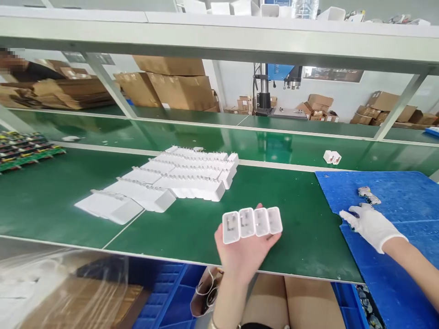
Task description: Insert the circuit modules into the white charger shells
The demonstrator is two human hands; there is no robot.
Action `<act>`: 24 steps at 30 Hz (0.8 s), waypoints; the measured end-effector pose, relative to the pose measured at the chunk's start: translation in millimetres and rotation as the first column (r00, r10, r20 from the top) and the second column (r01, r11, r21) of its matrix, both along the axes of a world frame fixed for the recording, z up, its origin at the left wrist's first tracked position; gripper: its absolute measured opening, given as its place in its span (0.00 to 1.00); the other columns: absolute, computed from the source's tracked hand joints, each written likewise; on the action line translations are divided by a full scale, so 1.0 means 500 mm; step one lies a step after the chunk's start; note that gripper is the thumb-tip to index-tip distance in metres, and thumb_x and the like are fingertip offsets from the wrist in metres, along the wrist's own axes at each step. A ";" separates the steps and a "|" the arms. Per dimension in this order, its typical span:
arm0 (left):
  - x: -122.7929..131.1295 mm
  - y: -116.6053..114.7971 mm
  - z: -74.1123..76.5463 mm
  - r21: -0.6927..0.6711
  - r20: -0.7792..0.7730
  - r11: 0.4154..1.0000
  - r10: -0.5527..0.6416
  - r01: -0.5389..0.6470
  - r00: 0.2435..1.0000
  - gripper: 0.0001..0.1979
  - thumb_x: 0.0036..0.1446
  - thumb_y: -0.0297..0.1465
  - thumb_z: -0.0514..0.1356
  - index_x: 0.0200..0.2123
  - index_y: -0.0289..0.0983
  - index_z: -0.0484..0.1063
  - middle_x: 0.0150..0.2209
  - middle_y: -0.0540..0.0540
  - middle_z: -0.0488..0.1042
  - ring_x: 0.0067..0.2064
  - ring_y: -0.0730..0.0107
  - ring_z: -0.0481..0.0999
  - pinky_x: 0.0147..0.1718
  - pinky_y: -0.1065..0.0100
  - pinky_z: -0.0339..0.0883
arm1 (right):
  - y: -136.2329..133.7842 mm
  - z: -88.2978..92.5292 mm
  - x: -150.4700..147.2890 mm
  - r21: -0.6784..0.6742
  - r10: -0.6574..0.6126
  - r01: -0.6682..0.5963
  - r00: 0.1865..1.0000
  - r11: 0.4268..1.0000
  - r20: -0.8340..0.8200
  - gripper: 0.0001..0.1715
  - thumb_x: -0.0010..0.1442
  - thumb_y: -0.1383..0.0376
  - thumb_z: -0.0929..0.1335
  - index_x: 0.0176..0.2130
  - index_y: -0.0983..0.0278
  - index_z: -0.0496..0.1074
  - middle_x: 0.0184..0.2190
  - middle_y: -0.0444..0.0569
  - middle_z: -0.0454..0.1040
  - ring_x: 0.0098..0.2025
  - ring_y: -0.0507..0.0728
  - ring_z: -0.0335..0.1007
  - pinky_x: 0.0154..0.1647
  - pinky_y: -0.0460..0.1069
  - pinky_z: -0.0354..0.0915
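Observation:
My bare left hand (242,253) is closed around a row of several small white plastic cases (252,225), held side by side above the table's front edge. Their open ends face me, and small metal parts show inside. My right hand (372,226), in a white glove, hovers over or rests on the blue sheet (408,237); its thumb and fingers are apart. Just beyond its fingertips lie small pale parts (368,195), too small to name. Rows of similar white cases (171,178) lie on the green table to the left, with metal bits along their edges.
Green circuit boards (27,153) are stacked at far left. Two white cases (332,157) stand at the back right. A shelf (219,34) spans overhead on slanted posts. Blue crates (164,292) sit below the table edge. Beyond are cardboard boxes (178,89) and a person (30,68).

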State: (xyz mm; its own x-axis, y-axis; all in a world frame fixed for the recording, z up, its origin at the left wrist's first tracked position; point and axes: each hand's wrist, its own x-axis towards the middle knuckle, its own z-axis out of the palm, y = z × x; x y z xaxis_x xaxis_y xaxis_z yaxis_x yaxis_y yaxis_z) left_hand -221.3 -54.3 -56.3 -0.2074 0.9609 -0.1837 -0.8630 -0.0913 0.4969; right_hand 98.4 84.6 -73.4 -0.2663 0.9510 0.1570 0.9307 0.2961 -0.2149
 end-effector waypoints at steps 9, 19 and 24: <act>0.008 -0.008 -0.024 -0.033 0.143 0.998 -0.044 0.049 0.989 0.15 0.45 0.50 0.56 0.23 0.46 0.72 0.40 0.50 0.76 0.53 0.46 0.68 0.46 0.41 0.64 | -0.036 0.085 0.048 -0.445 0.365 -0.419 0.908 0.792 -0.206 0.32 0.55 0.50 0.65 0.56 0.58 0.67 0.58 0.49 0.64 0.60 0.62 0.59 0.60 0.56 0.56; 0.006 -0.014 0.010 -0.013 0.305 0.990 -0.131 0.142 0.943 0.10 0.42 0.40 0.61 0.21 0.40 0.68 0.37 0.48 0.76 0.48 0.52 0.71 0.44 0.48 0.66 | -0.112 0.056 0.025 -0.220 0.311 -0.428 0.852 0.876 -0.421 0.18 0.47 0.64 0.73 0.40 0.64 0.75 0.35 0.49 0.74 0.34 0.54 0.70 0.39 0.51 0.69; 0.006 -0.015 -0.005 -0.007 0.305 0.984 -0.169 0.180 0.937 0.11 0.42 0.42 0.60 0.24 0.40 0.72 0.39 0.45 0.77 0.45 0.51 0.72 0.41 0.45 0.67 | -0.178 0.096 -0.055 -0.075 0.214 -0.297 0.819 0.952 -0.532 0.16 0.45 0.67 0.74 0.37 0.63 0.73 0.34 0.48 0.72 0.30 0.52 0.69 0.30 0.48 0.70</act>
State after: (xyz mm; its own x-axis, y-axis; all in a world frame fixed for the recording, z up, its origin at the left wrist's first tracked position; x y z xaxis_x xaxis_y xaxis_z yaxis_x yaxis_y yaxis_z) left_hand -218.1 -62.1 -58.9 0.0332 0.9690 -0.2448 -0.9737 0.0867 0.2109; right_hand 71.0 -4.7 -25.4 -0.4236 0.8828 0.2030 0.5689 0.4337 -0.6987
